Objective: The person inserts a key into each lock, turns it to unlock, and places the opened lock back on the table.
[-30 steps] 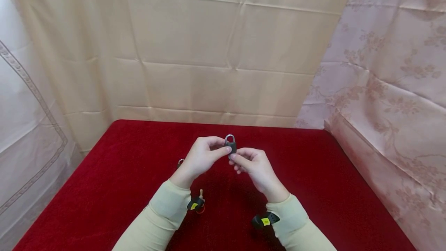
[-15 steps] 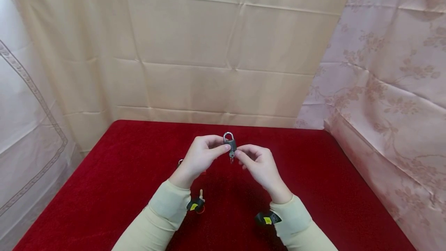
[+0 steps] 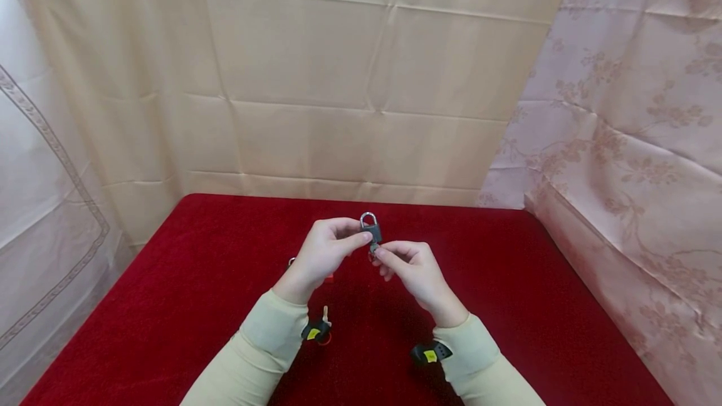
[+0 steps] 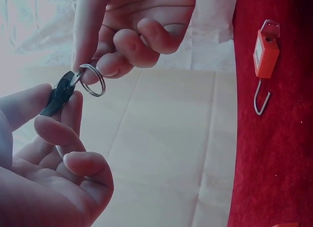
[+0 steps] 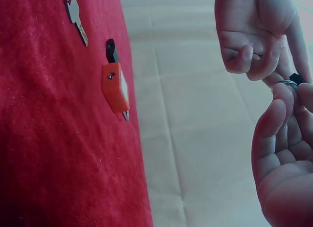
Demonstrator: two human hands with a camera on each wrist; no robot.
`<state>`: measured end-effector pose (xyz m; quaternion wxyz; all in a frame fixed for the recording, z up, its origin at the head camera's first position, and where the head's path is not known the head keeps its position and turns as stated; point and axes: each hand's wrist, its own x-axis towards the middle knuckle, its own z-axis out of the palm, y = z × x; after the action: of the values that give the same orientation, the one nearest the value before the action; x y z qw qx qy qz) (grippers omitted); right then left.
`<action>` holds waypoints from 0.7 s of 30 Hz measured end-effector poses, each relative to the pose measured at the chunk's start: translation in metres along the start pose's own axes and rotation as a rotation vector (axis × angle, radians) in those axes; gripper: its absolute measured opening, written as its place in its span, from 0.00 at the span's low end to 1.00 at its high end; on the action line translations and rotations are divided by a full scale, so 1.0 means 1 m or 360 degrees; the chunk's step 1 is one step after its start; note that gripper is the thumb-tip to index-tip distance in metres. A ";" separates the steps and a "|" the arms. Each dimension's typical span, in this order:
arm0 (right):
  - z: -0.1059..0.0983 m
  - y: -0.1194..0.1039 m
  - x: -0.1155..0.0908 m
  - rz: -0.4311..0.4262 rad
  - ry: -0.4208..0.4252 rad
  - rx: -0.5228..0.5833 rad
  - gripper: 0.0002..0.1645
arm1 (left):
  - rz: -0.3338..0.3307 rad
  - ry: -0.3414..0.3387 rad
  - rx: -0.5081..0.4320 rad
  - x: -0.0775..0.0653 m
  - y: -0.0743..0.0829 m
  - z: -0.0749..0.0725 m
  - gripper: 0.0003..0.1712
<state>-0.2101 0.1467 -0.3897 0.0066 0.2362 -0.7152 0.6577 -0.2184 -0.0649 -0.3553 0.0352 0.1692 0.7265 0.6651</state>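
In the head view, my left hand pinches a black padlock between thumb and fingers, silver shackle upward. Below the lock body, my right hand pinches a small key by its head. The left wrist view has the dark lock body with the key's head against its lower end. A metal split ring hangs from that key. How deep the key sits in the lock cannot be seen. From the right wrist, fingers mostly hide the padlock.
On the red cloth-covered table lies an orange padlock with a hook-shaped shackle. A black lock lies beside it. A loose key with a red ring lies by my left wrist. Curtains stand behind and at both sides.
The padlock has risen slightly and shifted a little left. My right hand moved up and right, then back down and left, still at the key, which shows below the lock now.
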 end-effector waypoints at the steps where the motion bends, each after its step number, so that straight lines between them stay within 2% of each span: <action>1: 0.001 0.001 0.000 -0.0003 -0.0003 0.0027 0.10 | 0.0007 0.0004 0.0000 0.000 0.000 0.000 0.10; 8: 0.003 0.004 0.000 -0.0024 -0.0018 0.0157 0.12 | 0.0066 0.0031 -0.0011 0.002 -0.002 0.001 0.10; 16: 0.005 0.006 -0.002 0.0117 -0.0086 0.0568 0.09 | 0.0058 0.0043 -0.0015 0.003 -0.003 0.003 0.10; 21: 0.004 0.006 -0.002 0.0138 -0.0127 0.0692 0.10 | 0.0051 0.0037 -0.0025 0.002 -0.003 0.004 0.10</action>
<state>-0.2090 0.1433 -0.3963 -0.1009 0.2270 -0.5657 0.7863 -0.2202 -0.0609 -0.3579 0.0173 0.1728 0.7188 0.6731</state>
